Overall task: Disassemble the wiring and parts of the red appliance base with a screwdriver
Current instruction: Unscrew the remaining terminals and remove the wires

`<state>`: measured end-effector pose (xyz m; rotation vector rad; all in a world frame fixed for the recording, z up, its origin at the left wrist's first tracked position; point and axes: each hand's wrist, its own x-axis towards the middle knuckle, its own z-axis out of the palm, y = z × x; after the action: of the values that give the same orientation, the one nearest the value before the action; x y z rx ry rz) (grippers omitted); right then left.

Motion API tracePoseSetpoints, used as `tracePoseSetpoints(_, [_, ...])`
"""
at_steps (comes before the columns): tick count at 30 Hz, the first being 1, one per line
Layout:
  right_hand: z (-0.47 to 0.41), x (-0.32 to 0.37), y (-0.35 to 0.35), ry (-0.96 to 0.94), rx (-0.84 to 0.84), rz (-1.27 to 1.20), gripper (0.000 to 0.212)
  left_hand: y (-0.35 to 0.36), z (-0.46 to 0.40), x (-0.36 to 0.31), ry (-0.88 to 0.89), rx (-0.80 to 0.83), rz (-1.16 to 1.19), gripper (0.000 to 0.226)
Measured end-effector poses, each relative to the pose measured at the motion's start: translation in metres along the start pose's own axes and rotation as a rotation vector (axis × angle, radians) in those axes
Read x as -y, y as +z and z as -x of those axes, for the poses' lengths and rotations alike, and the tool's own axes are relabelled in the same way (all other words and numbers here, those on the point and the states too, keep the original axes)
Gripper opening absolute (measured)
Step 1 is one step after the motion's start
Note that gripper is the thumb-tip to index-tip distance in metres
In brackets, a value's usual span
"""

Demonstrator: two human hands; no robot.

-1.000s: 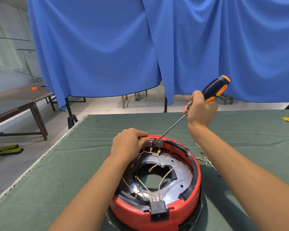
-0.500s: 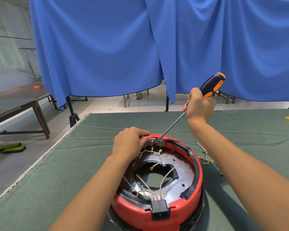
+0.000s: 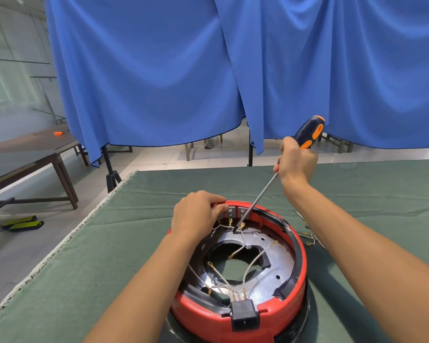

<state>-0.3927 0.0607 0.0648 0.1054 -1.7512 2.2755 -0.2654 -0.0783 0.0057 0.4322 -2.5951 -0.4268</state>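
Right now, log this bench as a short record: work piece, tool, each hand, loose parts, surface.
work piece: red appliance base, open side up, white wires with brass terminals inside, black socket on its near rim
tool: screwdriver, shaft slanting down, tip at the terminals by the far rim
right hand: grips the screwdriver handle
left hand: grips the base's far rim beside the grey terminal block
loose parts: removed wires lying right of the base
surface: green cloth over the table

Loose wires (image 3: 310, 237) are lying just beside the red appliance base (image 3: 300, 280) toward the table's (image 3: 139, 219) right edge. Bare green cloth is stretching toward the left edge and far edge, where a blue curtain (image 3: 159, 70) is hanging.
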Motion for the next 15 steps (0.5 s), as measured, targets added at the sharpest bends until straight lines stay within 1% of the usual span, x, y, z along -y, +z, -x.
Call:
tracePoseSetpoints(6, [0.005, 0.023, -0.013, -0.125, -0.018, -0.189, 0.019, 0.000, 0.000, -0.001, -0.005, -0.001, 0.006, 0.021])
tracePoseSetpoints(8, [0.012, 0.023, -0.014, -0.168, -0.014, -0.219, 0.018, -0.001, 0.001, -0.001, -0.009, 0.004, 0.010, 0.021])
tracePoseSetpoints(15, [0.025, 0.015, -0.017, -0.176, -0.009, -0.252, 0.016, -0.002, 0.002, -0.002, -0.028, 0.010, 0.009, 0.023])
